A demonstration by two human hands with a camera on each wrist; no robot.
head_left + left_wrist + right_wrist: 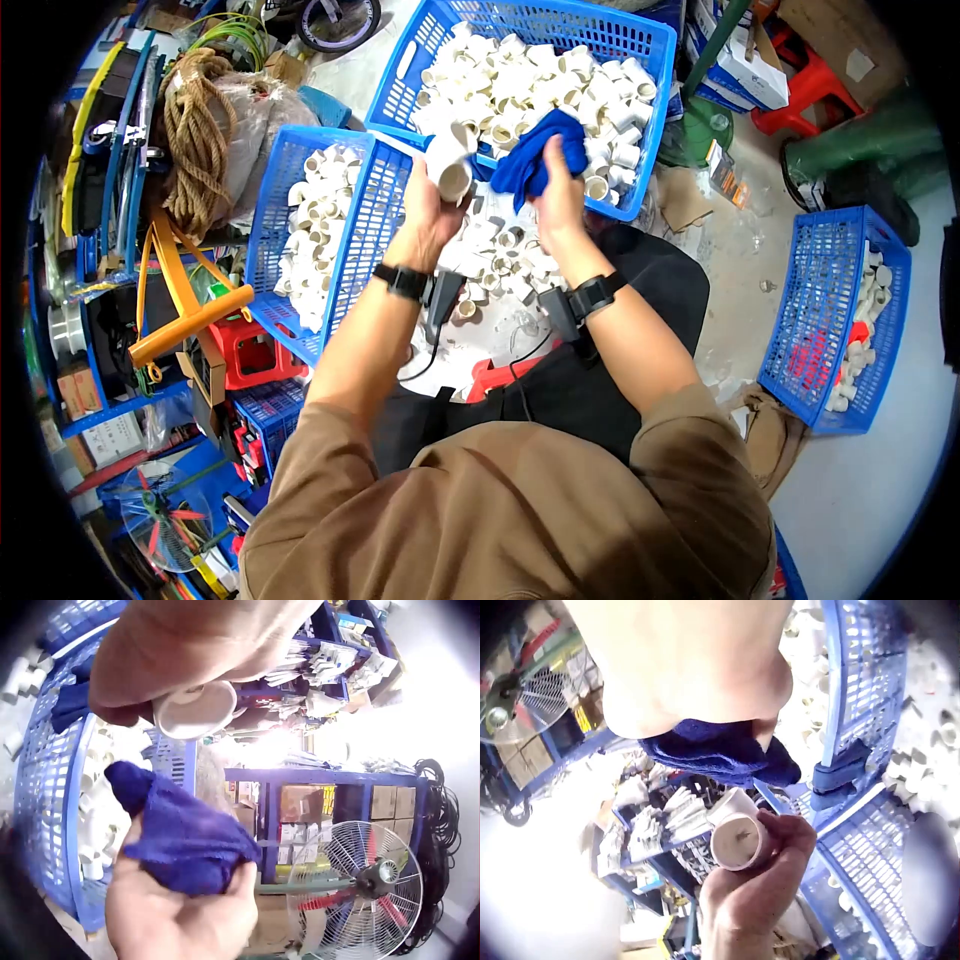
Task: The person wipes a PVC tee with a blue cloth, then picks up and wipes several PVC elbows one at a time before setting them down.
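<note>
My left hand [424,217] grips a white plastic pipe fitting [453,170]. Its round open end faces the right wrist camera, where dark specks show inside the fitting [736,844]. A bunched blue cloth [538,158] is held in my right hand [560,204], with the thumb on top in the head view. In the left wrist view the cloth [191,840] lies across the palm, the fingers partly hidden by it. The two hands are a short way apart, over the near edge of a big blue crate.
The big blue crate [655,150] is heaped with white fittings. A second blue crate [357,240] with fittings stands at left, and loose fittings [500,262] lie between it and my legs. A third crate [812,310] is at far right. Shelving, rope [196,140] and a fan [165,515] line the left.
</note>
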